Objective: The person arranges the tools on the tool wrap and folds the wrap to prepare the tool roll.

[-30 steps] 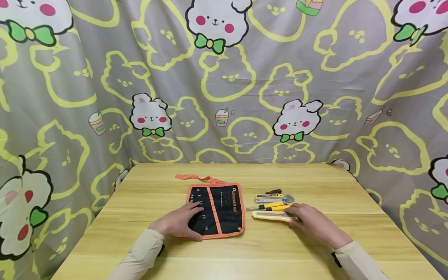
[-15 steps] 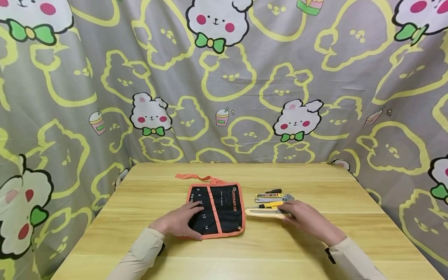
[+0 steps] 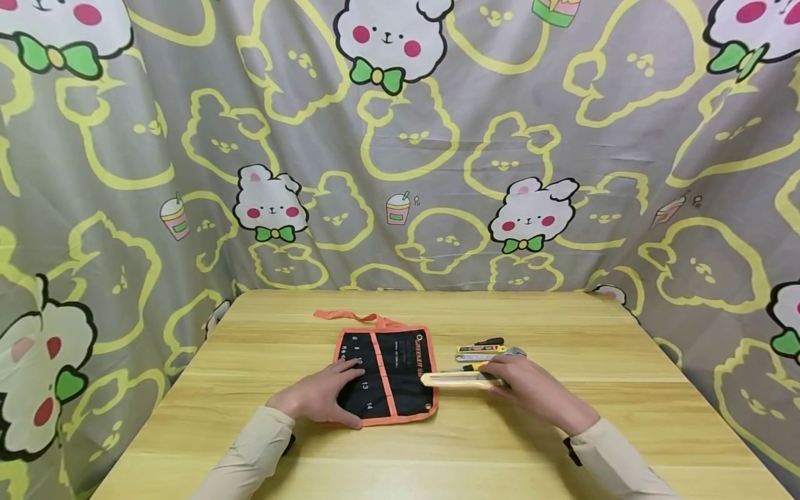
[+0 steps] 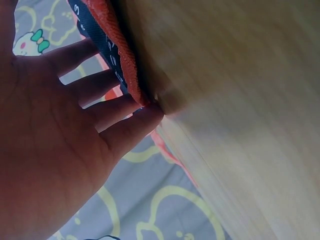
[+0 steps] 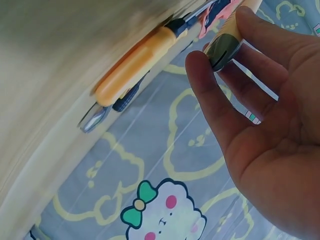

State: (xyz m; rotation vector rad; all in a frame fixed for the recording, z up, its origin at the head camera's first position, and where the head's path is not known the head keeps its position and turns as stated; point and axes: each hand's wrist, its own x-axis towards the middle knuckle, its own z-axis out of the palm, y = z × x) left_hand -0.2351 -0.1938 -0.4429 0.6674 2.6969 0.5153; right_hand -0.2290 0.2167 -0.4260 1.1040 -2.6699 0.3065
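Observation:
A flat black tool pouch (image 3: 406, 361) with orange trim and printed numbers lies in the middle of the table. My left hand (image 3: 319, 394) rests on its left part with fingers spread; the left wrist view shows those fingers nearly straight at the orange edge (image 4: 125, 60). Between thumb and fingers my right hand (image 3: 540, 390) pinches a pale yellow utility knife (image 3: 456, 380) near its dark end (image 5: 225, 50). The knife points left, its tip overlapping the pouch's right edge in the head view. Beneath the right hand lies a yellow-handled screwdriver (image 5: 140, 65), partly hidden.
Behind the screwdriver are an adjustable wrench (image 3: 471, 357), a small yellow-edged tool (image 3: 480, 348) and a black-handled tool (image 3: 492, 341). An orange strap (image 3: 344, 315) trails from the pouch's back edge. A patterned curtain (image 3: 437, 153) surrounds the wooden table (image 3: 450, 462).
My right hand has carried the utility knife leftward, from beside the other tools to the pouch's right edge. The left hand and the pouch have stayed in place.

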